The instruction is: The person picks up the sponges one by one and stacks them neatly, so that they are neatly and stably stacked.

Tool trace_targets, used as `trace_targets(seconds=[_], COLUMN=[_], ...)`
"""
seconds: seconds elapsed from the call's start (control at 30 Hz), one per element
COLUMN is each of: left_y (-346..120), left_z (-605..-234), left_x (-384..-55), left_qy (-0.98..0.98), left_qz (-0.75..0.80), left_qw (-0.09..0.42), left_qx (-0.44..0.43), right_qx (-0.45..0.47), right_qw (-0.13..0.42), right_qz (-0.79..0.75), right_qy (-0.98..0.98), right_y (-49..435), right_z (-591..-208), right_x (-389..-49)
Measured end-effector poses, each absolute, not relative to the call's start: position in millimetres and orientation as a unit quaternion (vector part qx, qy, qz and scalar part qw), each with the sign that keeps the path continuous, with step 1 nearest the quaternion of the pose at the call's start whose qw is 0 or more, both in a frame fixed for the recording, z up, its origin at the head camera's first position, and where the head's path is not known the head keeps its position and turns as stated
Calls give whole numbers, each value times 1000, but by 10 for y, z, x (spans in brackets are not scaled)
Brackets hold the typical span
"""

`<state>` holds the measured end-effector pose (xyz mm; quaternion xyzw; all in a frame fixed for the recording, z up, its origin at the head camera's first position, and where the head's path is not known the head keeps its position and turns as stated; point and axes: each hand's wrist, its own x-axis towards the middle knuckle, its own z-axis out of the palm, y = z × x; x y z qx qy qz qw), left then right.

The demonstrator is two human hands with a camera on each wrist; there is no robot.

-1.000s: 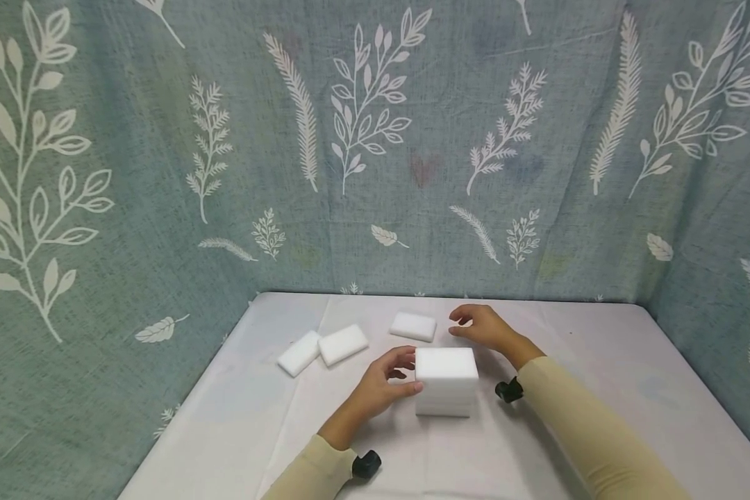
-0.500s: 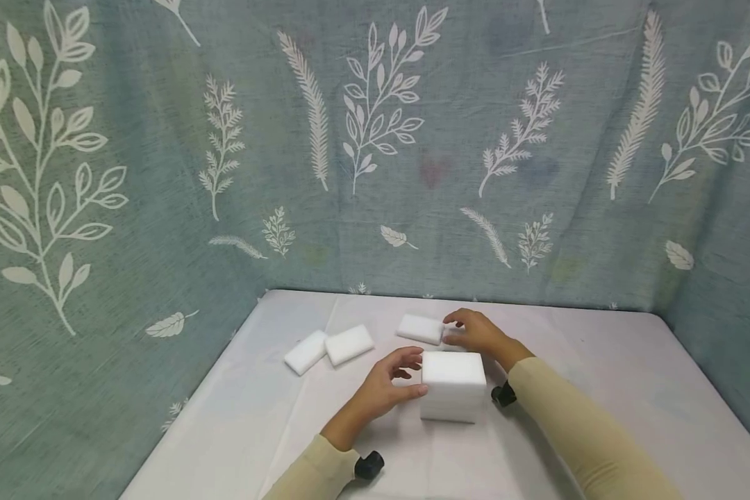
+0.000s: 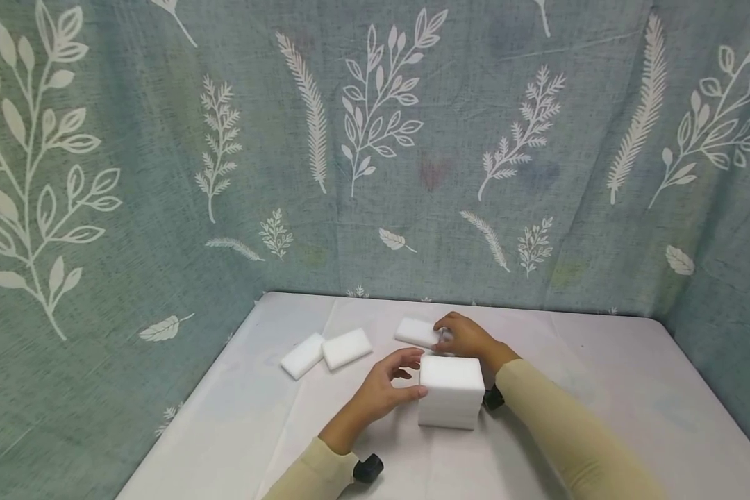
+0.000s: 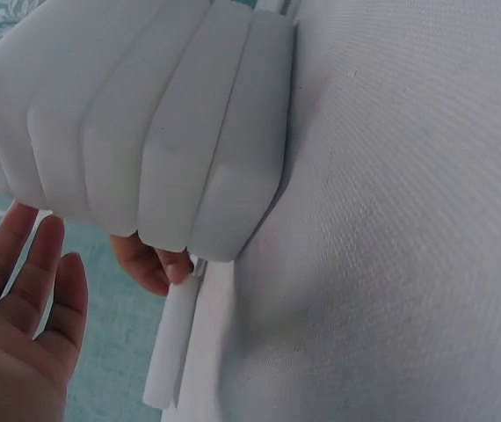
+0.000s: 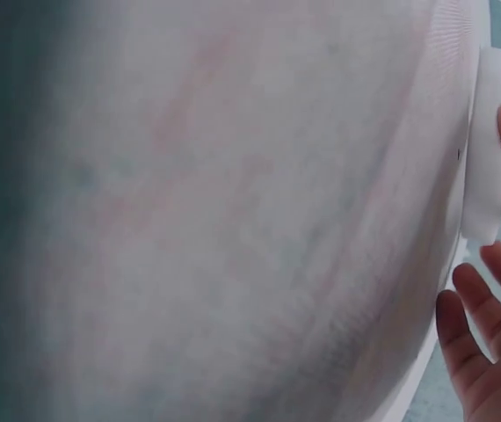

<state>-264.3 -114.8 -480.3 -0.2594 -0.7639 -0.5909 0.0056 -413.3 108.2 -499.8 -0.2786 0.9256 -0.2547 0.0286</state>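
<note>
A squared stack of white melamine sponges [image 3: 451,396] stands near the middle of the table. My left hand [image 3: 382,382] is at the stack's left side, thumb tip against its front corner and fingers loosely bent by its back edge. In the left wrist view the layers of the stack [image 4: 171,132] show edge-on. Behind it, my right hand [image 3: 469,339] curls thumb and forefinger around the right end of a flat-lying white sponge [image 3: 414,331]. The right wrist view has the thumb over that sponge [image 5: 488,149], with the other fingers spread past its end.
Two more white sponges lie to the left, one sponge [image 3: 346,348] overlapping the corner of the other sponge [image 3: 303,355]. A white cloth covers the table [image 3: 225,430]. A blue-green leaf-patterned curtain [image 3: 375,236] hangs around its back and sides.
My right hand has moved left and its fingers have closed around the end of the back sponge. The left hand has stayed by the stack. The head view has shifted slightly.
</note>
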Motion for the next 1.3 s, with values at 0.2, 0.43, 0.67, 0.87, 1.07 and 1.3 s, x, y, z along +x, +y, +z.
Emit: trace_targets(seconds=[0.2, 0.43, 0.67, 0.87, 1.07, 1.3], left_y=[-1134, -1115, -1117, -1093, -1089, -1092], left_z=[-4796, -4825, -4840, -4529, -4522, -4520], left_x=[-2609, -2624, -2639, -2483, -2491, -2482], left_qy=[-767, -758, -759, -761, -757, -759], left_qz=[-587, -592, -590, -592, -595, -592], left_qw=[11, 22, 24, -3, 1, 2], left_qx=[-258, -273, -273, -265, -269, -273], right_qx=[-265, -274, -273, -250, -257, -254], right_qw=[31, 11, 21, 19, -14, -29], right_qz=[-250, -252, -319, -377, -395, -408], right_qy=[931, 928, 907, 892, 882, 876], right_y=[1050, 1149, 1329, 1491, 1624, 1744], right_z=[-5007, -5007, -4896, -4849, -4824, -4779], right_x=[-4108, -4118, -3914, -3787, -3721, -3598])
